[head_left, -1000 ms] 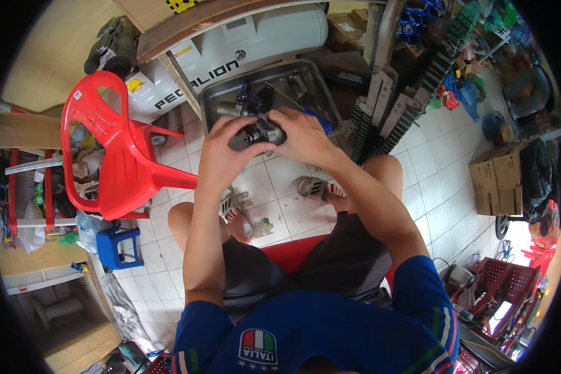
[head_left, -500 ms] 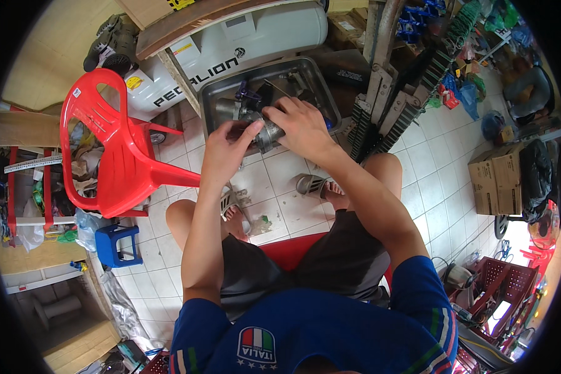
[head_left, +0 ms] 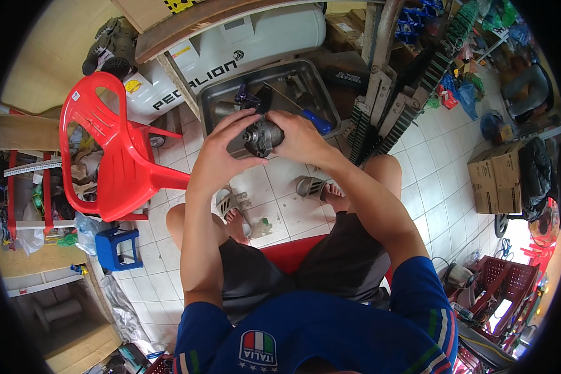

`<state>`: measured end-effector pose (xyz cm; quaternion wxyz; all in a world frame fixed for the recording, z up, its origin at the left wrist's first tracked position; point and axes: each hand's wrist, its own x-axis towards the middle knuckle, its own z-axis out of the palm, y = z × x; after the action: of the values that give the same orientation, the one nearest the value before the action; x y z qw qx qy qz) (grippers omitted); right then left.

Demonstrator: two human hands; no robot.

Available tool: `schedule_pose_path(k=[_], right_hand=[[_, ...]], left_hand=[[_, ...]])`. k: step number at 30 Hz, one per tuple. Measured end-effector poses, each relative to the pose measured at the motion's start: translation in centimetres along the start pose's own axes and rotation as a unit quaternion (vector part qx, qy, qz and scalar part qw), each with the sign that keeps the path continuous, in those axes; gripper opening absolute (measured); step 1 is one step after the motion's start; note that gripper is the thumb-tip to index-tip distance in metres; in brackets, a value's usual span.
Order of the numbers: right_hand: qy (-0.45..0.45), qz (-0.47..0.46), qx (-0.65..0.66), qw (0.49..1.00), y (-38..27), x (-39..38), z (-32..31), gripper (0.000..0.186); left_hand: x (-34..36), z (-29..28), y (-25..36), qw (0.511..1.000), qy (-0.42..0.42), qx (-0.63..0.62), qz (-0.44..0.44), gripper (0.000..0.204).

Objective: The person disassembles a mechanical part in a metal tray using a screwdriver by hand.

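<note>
A dark grey metal mechanical part (head_left: 262, 136) is held between my hands over the near edge of a steel tray (head_left: 323, 84). My left hand (head_left: 227, 143) curves round its left side, fingers along the top and thumb reaching underneath toward the right. My right hand (head_left: 296, 136) grips it from the right. Behind the hands, the tray holds a screwdriver with a blue handle (head_left: 318, 121), a purple-blue fitting (head_left: 246, 95) and several other metal pieces, partly hidden by my fingers.
A red plastic chair (head_left: 112, 181) stands at left beside a blue stool (head_left: 118, 249). A white tank (head_left: 268, 37) lies under a wooden shelf behind the tray. Black toothed metal bars (head_left: 417, 100) lean at right near cardboard boxes (head_left: 495, 177).
The held part has been turned. My left thumb has moved from on top of it to below, and my right fingers have shifted from over it to its right side.
</note>
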<state>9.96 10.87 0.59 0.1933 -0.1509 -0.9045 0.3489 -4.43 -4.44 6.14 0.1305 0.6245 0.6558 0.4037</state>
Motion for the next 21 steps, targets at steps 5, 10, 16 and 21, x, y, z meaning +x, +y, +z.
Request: schedule_pose_path(k=[5,10,16,21], right_hand=[[0.015,-0.008,-0.022,1.000,0.2,-0.1,0.1,0.057],[0.036,-0.016,-0.060,0.997,0.1,-0.2,-0.3,0.054],[0.082,-0.048,-0.098,0.991,0.1,-0.2,-0.2,0.046],[0.073,-0.050,-0.135,0.987,0.0,-0.1,-0.6,0.047]], left_hand=[[-0.1,0.6,0.0,0.999,0.033,-0.007,-0.015,0.080],[0.0,1.1,0.3,0.997,0.061,0.037,-0.041,0.074],[-0.3,2.5,-0.7,0.991,0.093,0.012,-0.095,0.064],[-0.2,2.8,-0.1,0.982,0.090,-0.008,-0.166,0.054]])
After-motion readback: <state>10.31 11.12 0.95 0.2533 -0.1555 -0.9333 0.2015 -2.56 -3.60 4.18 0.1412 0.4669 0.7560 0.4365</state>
